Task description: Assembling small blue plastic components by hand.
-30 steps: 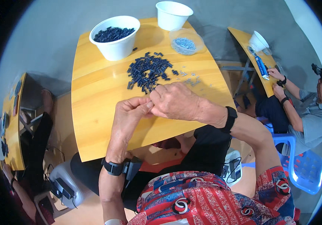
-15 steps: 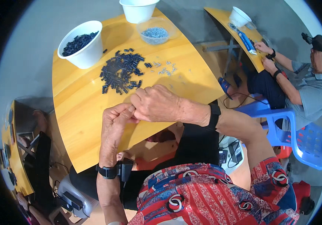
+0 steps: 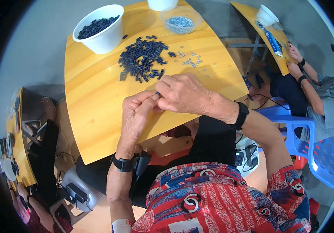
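My left hand (image 3: 138, 106) and my right hand (image 3: 184, 93) meet above the near part of the wooden table (image 3: 93, 128). Pinched between the left thumb and fingers is a small dark plastic piece (image 3: 157, 93), of which only a tip shows. The right fingers are curled closed against it; whatever they grip is hidden. Just beyond the hands lies a heap of short black plastic pieces (image 3: 141, 56). To its right, small silvery metal pins or screws (image 3: 192, 61) are scattered.
A white tub (image 3: 106, 39) of black pieces stands far left. A clear bowl (image 3: 180, 21) of silvery parts and another white tub (image 3: 162, 4) are at the back. At right, a person (image 3: 314, 89) works at another table beside a blue chair (image 3: 314, 151). Another person's arm (image 3: 38, 209) shows lower left.
The whole view has shifted, so the table and hands appear higher and farther right. Both hands stay together, and a dark tip now shows between the fingers.
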The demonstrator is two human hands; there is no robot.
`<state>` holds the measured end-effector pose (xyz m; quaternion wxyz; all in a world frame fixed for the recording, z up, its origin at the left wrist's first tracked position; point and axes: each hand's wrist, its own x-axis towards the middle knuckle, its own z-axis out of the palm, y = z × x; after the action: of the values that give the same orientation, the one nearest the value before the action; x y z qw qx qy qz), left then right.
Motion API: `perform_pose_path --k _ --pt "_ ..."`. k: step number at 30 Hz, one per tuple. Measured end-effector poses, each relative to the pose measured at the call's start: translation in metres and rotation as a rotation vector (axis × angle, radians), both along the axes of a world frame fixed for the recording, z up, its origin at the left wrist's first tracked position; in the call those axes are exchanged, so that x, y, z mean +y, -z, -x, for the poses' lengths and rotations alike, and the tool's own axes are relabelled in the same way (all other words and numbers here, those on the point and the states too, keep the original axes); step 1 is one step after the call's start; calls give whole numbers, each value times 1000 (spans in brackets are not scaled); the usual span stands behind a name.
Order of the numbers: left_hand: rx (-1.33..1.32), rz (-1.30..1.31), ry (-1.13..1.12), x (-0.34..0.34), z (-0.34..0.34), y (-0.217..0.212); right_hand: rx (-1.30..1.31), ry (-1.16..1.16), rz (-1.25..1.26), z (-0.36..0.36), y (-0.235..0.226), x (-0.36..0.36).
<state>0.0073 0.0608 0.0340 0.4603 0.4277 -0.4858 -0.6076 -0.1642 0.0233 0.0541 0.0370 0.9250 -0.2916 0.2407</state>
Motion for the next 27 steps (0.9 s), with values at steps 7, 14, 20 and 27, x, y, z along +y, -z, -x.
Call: perform_pose_path --k 7,14,20,27 --pt "-13 23 -30 0 -6 4 0 31 -35 -7 -9 1" --pt "-19 -8 -8 -2 -9 2 125 17 -19 -12 -15 3" --pt "36 -18 3 -1 -8 1 156 47 -58 -17 -17 11" --pt "47 -2 24 1 -12 4 212 42 -14 -23 -19 19"
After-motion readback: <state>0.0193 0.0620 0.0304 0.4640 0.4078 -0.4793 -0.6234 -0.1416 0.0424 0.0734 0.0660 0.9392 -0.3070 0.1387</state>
